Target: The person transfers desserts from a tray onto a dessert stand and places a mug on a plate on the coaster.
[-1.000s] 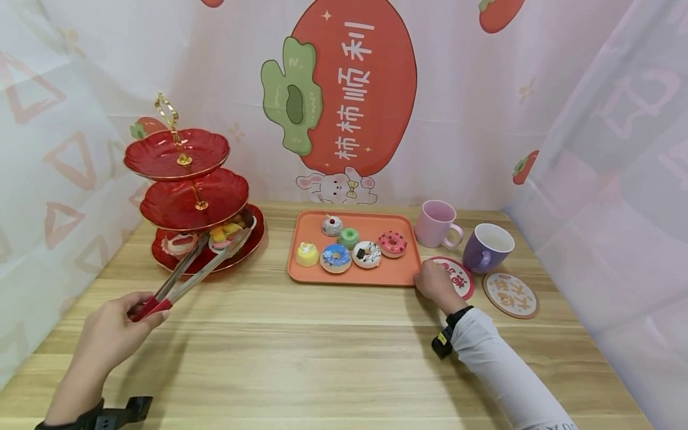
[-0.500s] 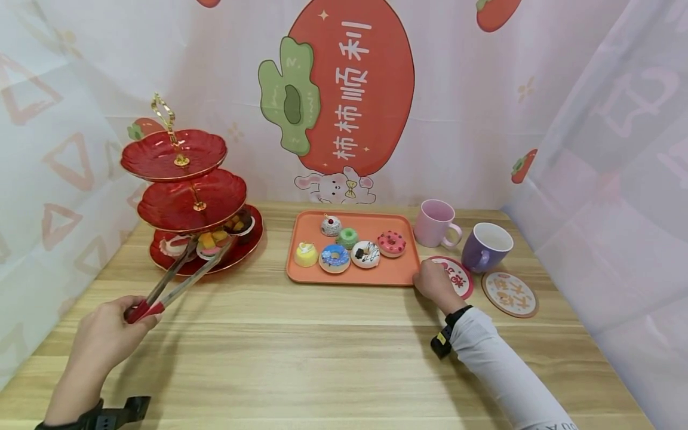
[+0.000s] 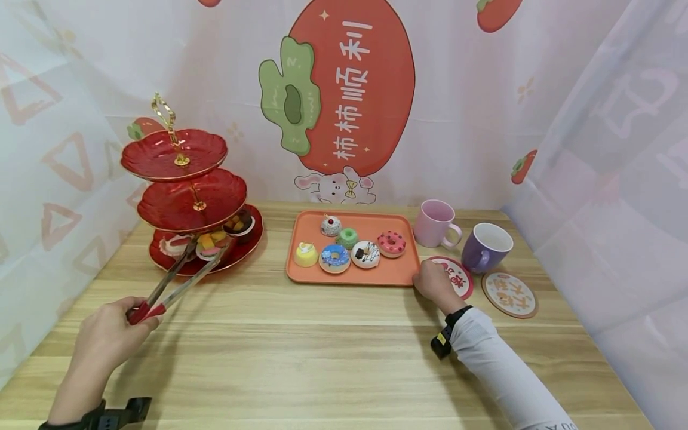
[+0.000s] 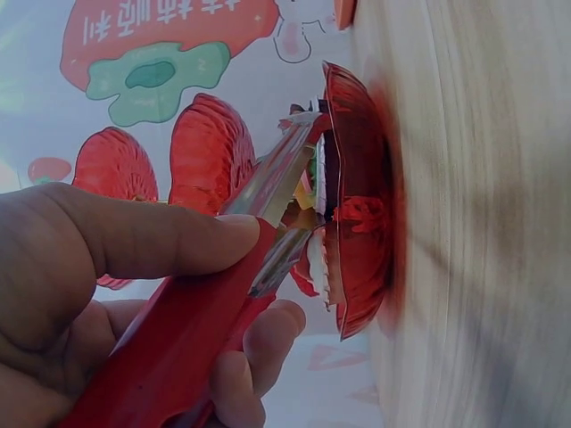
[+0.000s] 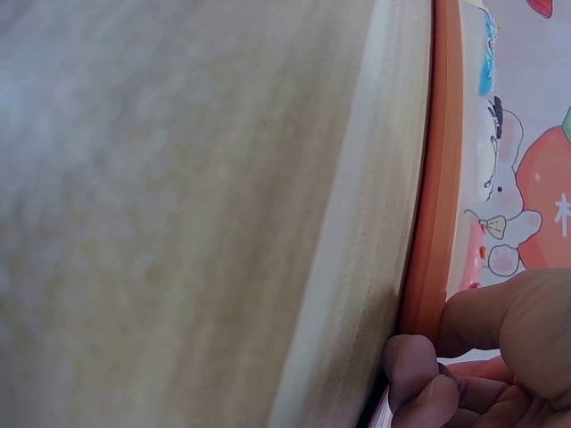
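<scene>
My left hand [image 3: 110, 334] holds red-handled metal tongs [image 3: 196, 276], thumb on one handle in the left wrist view. The tong tips are either side of a fruit-topped cupcake [image 3: 211, 240] on the bottom plate of a red three-tier cake stand [image 3: 183, 200]. A dark cupcake [image 3: 244, 232] sits to its right; a pink-and-white pastry [image 3: 174, 246], partly behind the tongs, sits to its left. My right hand [image 3: 432, 283] pinches the near right corner of an orange tray [image 3: 279, 275]; in the right wrist view the thumb lies against the tray's rim [image 5: 437, 223].
On the tray lie a blue donut [image 3: 334, 258], a pink donut [image 3: 392, 243] and several other small cakes. Right of it stand a pink mug [image 3: 432, 224] and a purple mug [image 3: 486, 248], with a pink-rimmed coaster [image 3: 457, 276] and a tan coaster [image 3: 510, 295] before them.
The tongs and left hand have shifted slightly left and back, their tips closer together. The fruit-topped cupcake has moved left with them, showing more of the dark one. My right hand stays put.
</scene>
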Demonstrator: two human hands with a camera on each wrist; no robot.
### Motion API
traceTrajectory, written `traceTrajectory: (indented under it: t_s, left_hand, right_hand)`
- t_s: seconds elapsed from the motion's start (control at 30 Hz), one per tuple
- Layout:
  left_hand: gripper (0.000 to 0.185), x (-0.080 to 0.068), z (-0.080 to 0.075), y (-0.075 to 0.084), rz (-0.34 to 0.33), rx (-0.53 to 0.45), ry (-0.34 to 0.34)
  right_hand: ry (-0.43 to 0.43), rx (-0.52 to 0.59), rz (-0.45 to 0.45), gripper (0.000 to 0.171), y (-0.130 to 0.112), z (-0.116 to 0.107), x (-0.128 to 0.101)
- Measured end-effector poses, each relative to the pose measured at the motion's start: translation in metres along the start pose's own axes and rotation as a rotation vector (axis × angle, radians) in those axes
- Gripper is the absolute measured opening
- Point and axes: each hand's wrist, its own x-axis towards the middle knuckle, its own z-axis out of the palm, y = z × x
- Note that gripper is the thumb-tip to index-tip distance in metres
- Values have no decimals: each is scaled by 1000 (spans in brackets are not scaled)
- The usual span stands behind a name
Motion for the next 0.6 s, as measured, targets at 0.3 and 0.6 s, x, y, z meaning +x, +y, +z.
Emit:
traceTrajectory:
  t_s: [0.3,0.6]
  left_hand:
    - [49,-2,1,-1,-1,-18,-14]
    - [54,-6,-1,0,-33,-40,-53]
  right_hand:
    - [68,-52,-72,14,0,1,-2]
    - [82,-56,-72,13,1,1,-2]
